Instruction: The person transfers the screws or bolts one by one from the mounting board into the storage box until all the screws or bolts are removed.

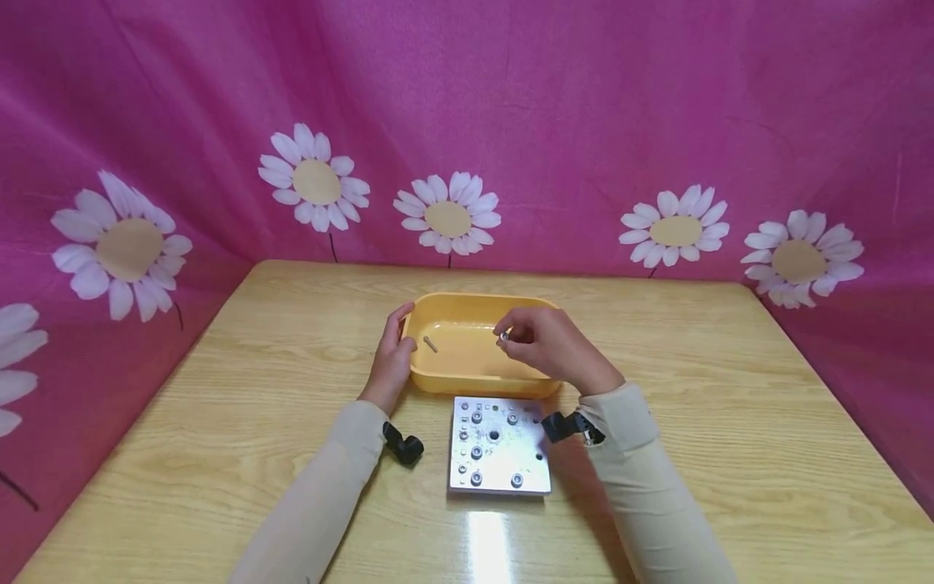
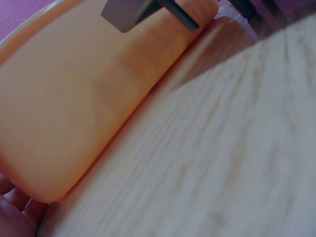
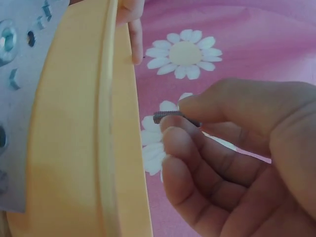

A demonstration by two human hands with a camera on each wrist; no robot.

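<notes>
Screw (image 3: 159, 117) is sitting pinched in the right grip (image 1: 554, 345) and is needing a snug, gentle squeeze, while the left grip (image 1: 391, 357) is holding the yellow tray (image 1: 481, 384).

Tray (image 1: 467, 384) looks smooth plast., semi-gloss. Plate (image 1: 498, 466) & bolt (image 3: 162, 116) = metal, latter w/ rough end. Tabletop (image 1: 730, 389) = wood-grain w/ gloss; backdrop (image 1: 554, 97) = cloth.

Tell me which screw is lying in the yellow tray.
The loose screw near the left end of the yellow tray. It's the only one seen lying there: the right hand pinches a second screw; others sit in the metal plate.
</notes>
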